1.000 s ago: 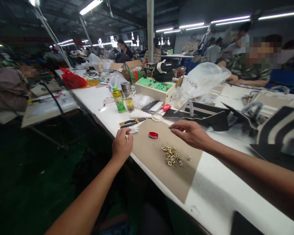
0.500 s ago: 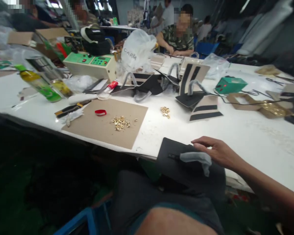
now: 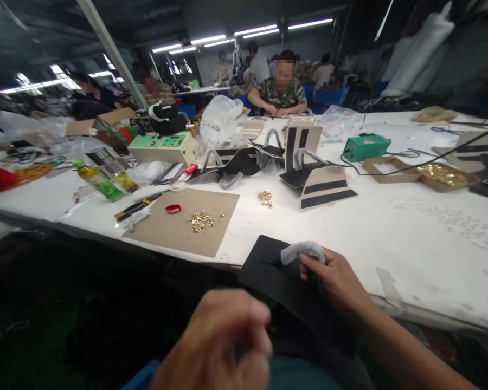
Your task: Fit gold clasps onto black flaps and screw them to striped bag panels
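A black panel [image 3: 264, 260] lies tilted at the table's front edge, partly over my lap. Its curved handle, wrapped in clear plastic [image 3: 303, 250], is pinched between the fingers and thumb of my right hand [image 3: 329, 271]. Blurred and close to the camera, my left hand [image 3: 223, 336] is raised left of the panel with its fingers curled; whether anything small is between them cannot be made out. Gold rings [image 3: 201, 221] lie in a pile on a brown board [image 3: 171, 233], near a red band [image 3: 173, 208]. A smaller gold pile [image 3: 265, 199] rests on the white table [image 3: 350, 238].
Striped panels with handles [image 3: 323, 187] stand mid-table. Behind the board are pliers [image 3: 134, 208], a bottle [image 3: 101, 184] and a control box [image 3: 162, 146]. A green box [image 3: 366, 147] and a carton of gold parts [image 3: 447, 176] sit right. A person [image 3: 282, 95] sits opposite.
My right hand has taken hold of the wrapped handle. My left hand has come into view at the bottom. The camera view has tilted up.
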The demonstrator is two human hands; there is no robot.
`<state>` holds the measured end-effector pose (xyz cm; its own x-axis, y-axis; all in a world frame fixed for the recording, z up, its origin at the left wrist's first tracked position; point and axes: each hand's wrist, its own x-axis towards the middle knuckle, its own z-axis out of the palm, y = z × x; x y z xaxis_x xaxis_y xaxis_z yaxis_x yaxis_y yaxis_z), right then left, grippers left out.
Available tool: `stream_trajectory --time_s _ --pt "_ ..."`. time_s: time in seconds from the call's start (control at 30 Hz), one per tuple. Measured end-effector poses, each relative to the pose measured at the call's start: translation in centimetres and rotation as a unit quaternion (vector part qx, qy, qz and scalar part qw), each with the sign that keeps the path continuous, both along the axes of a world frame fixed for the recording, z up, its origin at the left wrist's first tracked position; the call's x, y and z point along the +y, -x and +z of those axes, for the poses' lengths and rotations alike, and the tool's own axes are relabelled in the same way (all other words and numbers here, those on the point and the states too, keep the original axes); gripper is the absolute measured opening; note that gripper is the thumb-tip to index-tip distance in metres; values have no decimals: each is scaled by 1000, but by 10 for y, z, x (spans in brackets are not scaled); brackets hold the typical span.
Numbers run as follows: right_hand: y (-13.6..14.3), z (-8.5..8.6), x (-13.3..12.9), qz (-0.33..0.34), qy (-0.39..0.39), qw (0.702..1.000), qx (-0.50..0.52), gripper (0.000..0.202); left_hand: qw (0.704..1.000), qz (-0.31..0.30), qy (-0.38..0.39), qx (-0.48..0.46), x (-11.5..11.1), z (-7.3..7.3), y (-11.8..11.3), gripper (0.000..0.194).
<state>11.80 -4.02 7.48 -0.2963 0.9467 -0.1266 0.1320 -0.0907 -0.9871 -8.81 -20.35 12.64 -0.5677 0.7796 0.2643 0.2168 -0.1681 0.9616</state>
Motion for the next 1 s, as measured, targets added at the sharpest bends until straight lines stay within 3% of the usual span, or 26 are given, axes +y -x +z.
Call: stream_trajectory --time_s 0.07,0.17,0.27,0.33,0.47,0.57,0.63,0.67,0.73,0.87,1.0 --pt "13 3 -4 -51 36 996 71 38 994 16 53 -93 27 -20 5 56" --pt "32 1 -15 -61 38 992 103 42 951 -6 104 -291 53 -49 19 74" --pt "46 4 -23 12 23 998 50 49 903 -55 66 -421 62 -63 32 72" --pt "51 14 -22 106 6 994 5 54 870 -92 53 -482 64 -65 37 65" --pt "59 45 7 288 -44 955 -58 67 814 -133 66 -562 71 -76 43 55" --pt "86 57 53 272 -86 944 -166 68 819 -101 68 -561 79 -100 49 51" --pt "122 50 90 179 -185 938 -233 54 832 -76 68 -546 81 -116 55 51" --pt "143 41 107 166 -250 925 -235 39 837 -69 75 -538 80 -123 59 52" --pt "190 17 138 206 -334 892 -227 32 844 -65 102 -523 75 -134 67 58" --pt "260 -32 174 281 -361 844 -279 34 868 -61 181 -459 60 -144 81 71" --pt "278 -55 188 291 -360 840 -282 22 867 -85 211 -443 55 -141 87 74"
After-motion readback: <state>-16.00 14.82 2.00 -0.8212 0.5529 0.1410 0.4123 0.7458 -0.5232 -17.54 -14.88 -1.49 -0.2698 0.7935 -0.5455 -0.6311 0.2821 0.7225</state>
